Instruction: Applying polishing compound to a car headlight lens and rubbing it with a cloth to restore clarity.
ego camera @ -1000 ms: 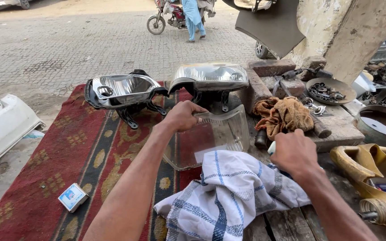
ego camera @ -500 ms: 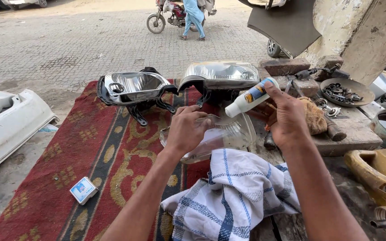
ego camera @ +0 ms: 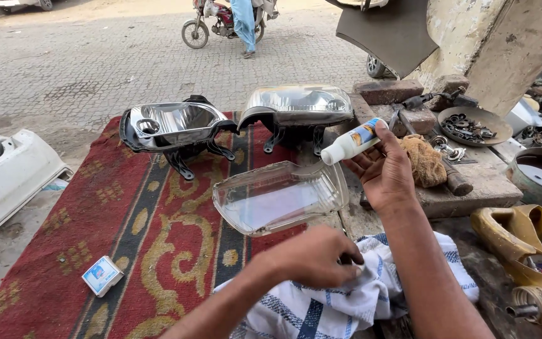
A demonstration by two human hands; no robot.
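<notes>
Grip on bottle (ego camera: 351,142), lens (ego camera: 277,198) beneath

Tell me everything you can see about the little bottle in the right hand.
The small white bottle looks plastic, with a blue and orange label around its middle and a white cap end. It lies tilted, cap toward the left and slightly down, above the clear headlight lens. The right hand grips its rear end between thumb and fingers; nothing else touches it. Its fill level cannot be seen.

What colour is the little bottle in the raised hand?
The bottle is white with a blue and orange label, clearest in the head view.
</notes>
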